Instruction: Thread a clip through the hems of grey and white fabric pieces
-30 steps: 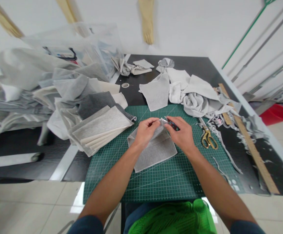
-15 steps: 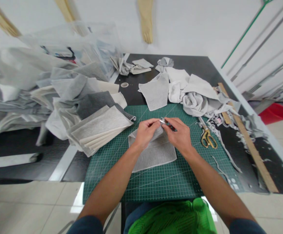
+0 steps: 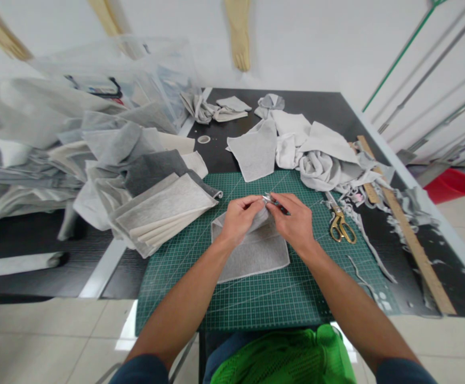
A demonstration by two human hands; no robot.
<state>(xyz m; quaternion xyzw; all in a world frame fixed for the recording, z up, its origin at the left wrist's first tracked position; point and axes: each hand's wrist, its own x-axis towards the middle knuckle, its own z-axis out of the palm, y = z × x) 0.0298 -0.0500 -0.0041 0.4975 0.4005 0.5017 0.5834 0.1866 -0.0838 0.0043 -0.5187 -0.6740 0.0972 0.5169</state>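
The cloth [image 3: 252,258], grey with a pale edge, lies around the middle of the mat [image 3: 240,312], its near part flat and its far part gathered up between the two hands. The left hand [image 3: 236,218] pinches the gathered part between thumb and fingers. The right hand [image 3: 294,218] is curled just beside it, fingertips closed around a small tool [image 3: 267,198] (silvery at the tip, otherwise mostly hidden, so its kind is hard to tell). The fingertips of both hands nearly meet over the mat.

On the mat's right part lie the scissors [image 3: 341,228], gold-handled, blades pointing away from the person, with a thin strip [image 3: 372,256] of fabric to their right. A stack [image 3: 172,205] of folded pieces overlaps the mat's far left corner, and a larger heap [image 3: 36,122] spreads beyond it to the left. A pale piece [image 3: 254,152] overlaps the mat's far edge; white fabric [image 3: 324,165] is bunched at the far right corner. Right of the mat, a ruler [image 3: 420,253] lies slantwise among shreds. Past the mat's far edge are a small ring [image 3: 203,139] and, further left, a clear tub [image 3: 172,80]. Yellow gloves [image 3: 238,34] hang on the wall beyond the mat.
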